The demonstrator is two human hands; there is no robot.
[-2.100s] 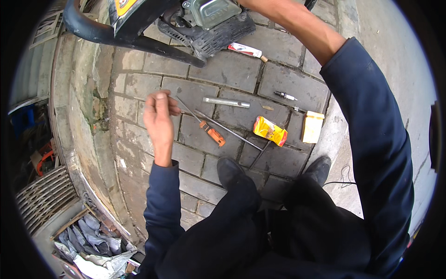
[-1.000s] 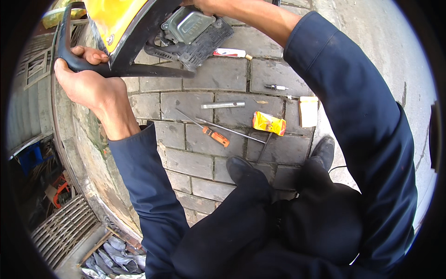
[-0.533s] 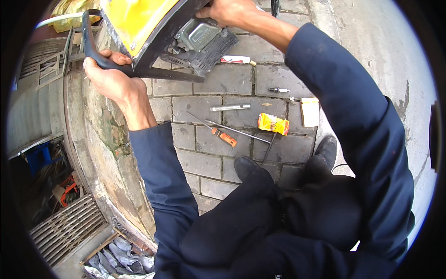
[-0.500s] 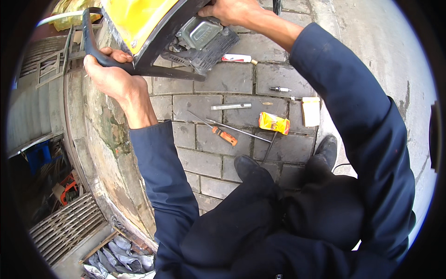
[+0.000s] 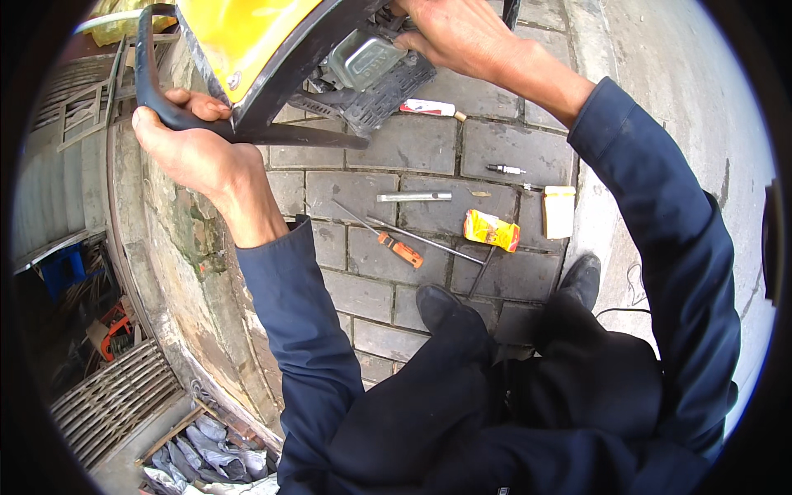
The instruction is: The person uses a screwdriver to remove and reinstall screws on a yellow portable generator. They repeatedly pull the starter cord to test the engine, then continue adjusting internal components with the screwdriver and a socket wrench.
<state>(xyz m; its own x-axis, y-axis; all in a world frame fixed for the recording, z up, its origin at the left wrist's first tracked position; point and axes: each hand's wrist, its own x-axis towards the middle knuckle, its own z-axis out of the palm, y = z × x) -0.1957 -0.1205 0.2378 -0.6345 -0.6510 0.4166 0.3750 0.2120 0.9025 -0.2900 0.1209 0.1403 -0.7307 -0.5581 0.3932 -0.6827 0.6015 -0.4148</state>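
the machine (image 5: pixel 239 37) is seen at the upper edge, above the paving (image 5: pixel 363 295), partly cut off by the picture. its black frame (image 5: pixel 305 136) is held near the corner by the left grip (image 5: pixel 196 153), which is curled around the bar, with the yellow panel just above. the right grip (image 5: pixel 460 35) is set at the machine beside the metal cover (image 5: pixel 364 62); its fingertips are partly hidden, so whether anything is held there cannot be told. on the paving below, a metal tube (image 5: pixel 414 197) is laid above an orange-handled screwdriver (image 5: pixel 400 250) and a t-bar (image 5: pixel 437 247). the t-bar's crosspiece is placed just beside a yellow packet (image 5: pixel 492 231). farther right, a box (image 5: pixel 558 213) is seen near the curb, with a spark plug (image 5: pixel 506 169) above and to its left. a red-and-white tube (image 5: pixel 429 107) is left near the machine's lower edge.
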